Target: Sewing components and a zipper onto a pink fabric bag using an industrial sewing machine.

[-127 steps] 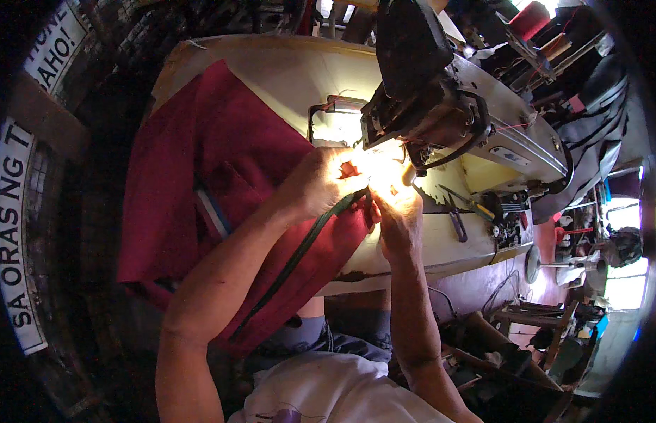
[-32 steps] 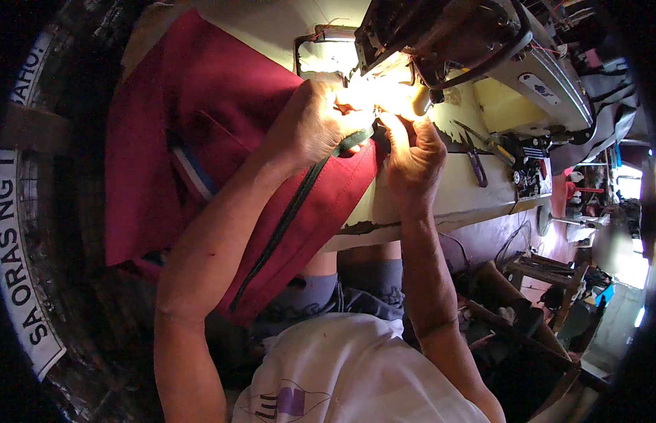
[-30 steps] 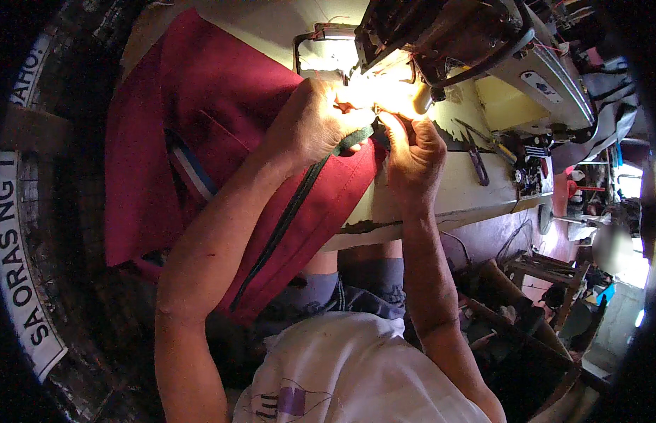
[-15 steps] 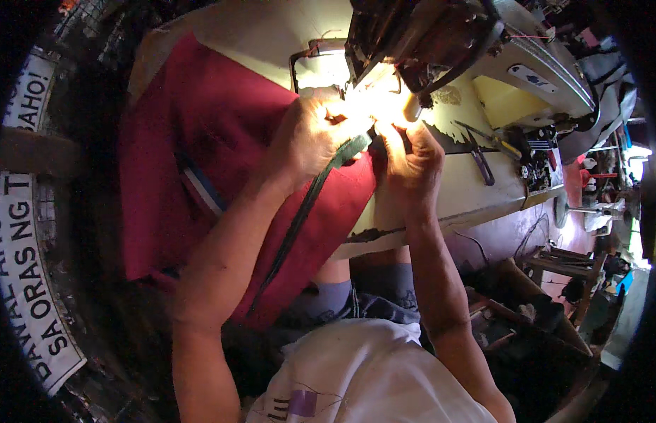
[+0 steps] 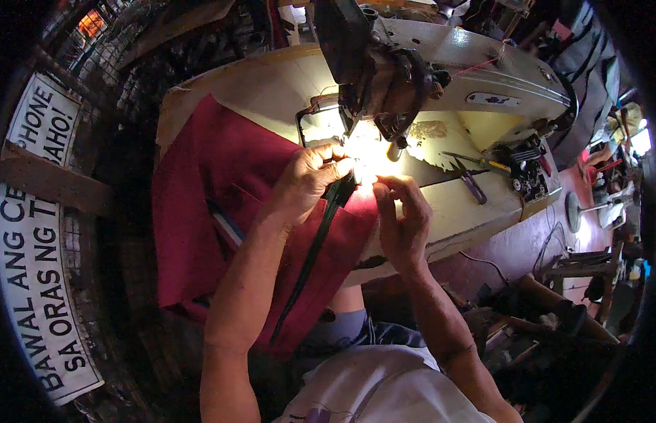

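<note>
Beneath the sewing machine [image 5: 405,77] head, left hand [image 5: 310,180] and right hand [image 5: 402,222] pinch the dark strip [image 5: 321,233] flat against maroon fabric [image 5: 222,211], apparently aligning both for stitching.

- Glare from the sewing machine [image 5: 441,63] lamp is washing out the needle area, hiding both fingertips' contact there.
- The left hand [image 5: 307,180] is covering the dark strap's [image 5: 315,240] upper end.
- The red fabric [image 5: 201,211] is hanging beyond the tabletop [image 5: 441,218] edge into shadow.
</note>
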### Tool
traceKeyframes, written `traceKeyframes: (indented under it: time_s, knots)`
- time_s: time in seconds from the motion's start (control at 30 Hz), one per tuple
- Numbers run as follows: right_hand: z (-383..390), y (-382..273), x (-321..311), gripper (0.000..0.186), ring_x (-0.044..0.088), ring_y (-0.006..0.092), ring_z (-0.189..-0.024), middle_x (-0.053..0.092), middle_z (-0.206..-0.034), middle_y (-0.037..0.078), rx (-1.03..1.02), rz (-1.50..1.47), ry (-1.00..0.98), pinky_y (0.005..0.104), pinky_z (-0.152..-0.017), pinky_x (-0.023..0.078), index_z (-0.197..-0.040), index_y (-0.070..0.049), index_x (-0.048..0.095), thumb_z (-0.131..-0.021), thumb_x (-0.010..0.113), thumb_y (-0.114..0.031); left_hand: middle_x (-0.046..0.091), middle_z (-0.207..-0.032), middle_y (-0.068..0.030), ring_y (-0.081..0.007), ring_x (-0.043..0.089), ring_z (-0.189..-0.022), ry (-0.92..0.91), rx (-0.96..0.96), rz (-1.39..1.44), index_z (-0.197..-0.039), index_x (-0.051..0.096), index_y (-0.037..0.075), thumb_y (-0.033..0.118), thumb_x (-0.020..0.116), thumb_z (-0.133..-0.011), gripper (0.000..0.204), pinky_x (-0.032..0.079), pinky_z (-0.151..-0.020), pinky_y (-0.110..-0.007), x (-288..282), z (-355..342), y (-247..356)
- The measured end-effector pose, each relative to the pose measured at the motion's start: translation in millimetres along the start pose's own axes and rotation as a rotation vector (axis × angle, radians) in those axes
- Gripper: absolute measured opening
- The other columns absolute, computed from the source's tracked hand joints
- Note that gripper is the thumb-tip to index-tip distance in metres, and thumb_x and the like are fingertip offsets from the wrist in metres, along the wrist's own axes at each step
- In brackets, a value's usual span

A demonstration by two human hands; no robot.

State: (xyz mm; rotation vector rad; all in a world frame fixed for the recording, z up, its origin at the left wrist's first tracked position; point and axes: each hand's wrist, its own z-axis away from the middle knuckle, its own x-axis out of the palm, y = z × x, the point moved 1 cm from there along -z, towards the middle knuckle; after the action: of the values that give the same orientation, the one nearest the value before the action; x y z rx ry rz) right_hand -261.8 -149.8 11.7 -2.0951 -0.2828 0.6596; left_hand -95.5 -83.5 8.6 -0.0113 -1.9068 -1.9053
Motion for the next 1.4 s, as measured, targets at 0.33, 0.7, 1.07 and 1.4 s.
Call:
traceKeyframes:
  time_s: [0.33,0.7,1.07,1.4]
  knots:
    - [-14.7,-12.8,11.0,0.023,0.063,0.0094,-0.064,0.068,-0.082,0.008,0.573,-0.642,-0.043,0.0231,-0.06,0.052,-0.103,0.004,0.065,-0.092,0.069,-0.015,0.067,-0.094,0.0009,-0.0062,0.059,-0.084,0.016,0.059,-0.082,-0.104,0.067,0.003,0.012,0.063,-0.095,0.014,0.047,-0.08,-0.022,0.5,7.1,11.9]
    - [-11.9,9.1,43.6,0.019,0.061,0.0114,-0.081,0.07,-0.09,0.005,0.459,-0.812,-0.005,0.0282,-0.073,0.051,-0.099,0.001,0.07,-0.092,0.053,-0.006,0.067,-0.112,-0.0072,-0.0148,0.06,-0.101,0.085,0.094,-0.303,-0.116,0.066,0.0,0.023,0.06,-0.09,0.035,0.045,-0.095,-0.03,-13.9,7.7,7.1]
    - [-22.2,37.7,30.6,0.009,0.049,0.0081,-0.056,0.055,-0.065,-0.002,0.293,-0.824,-0.278,0.0284,-0.048,0.039,-0.082,-0.001,0.063,-0.08,0.069,-0.007,0.063,-0.09,-0.0005,-0.0073,0.054,-0.079,-0.1,-0.073,-0.299,-0.102,0.06,0.003,0.015,0.06,-0.092,0.015,0.043,-0.075,-0.022,-32.1,5.9,12.5]
    - [-27.0,38.8,30.6,0.013,0.053,0.0089,-0.062,0.059,-0.067,0.001,0.217,-0.686,-0.311,0.0301,-0.053,0.044,-0.085,-0.002,0.065,-0.081,0.067,-0.015,0.065,-0.1,-0.0046,-0.0161,0.057,-0.096,-0.041,-0.084,-0.791,-0.102,0.067,0.0,0.019,0.062,-0.088,0.024,0.042,-0.089,-0.03,-20.0,3.4,30.8]
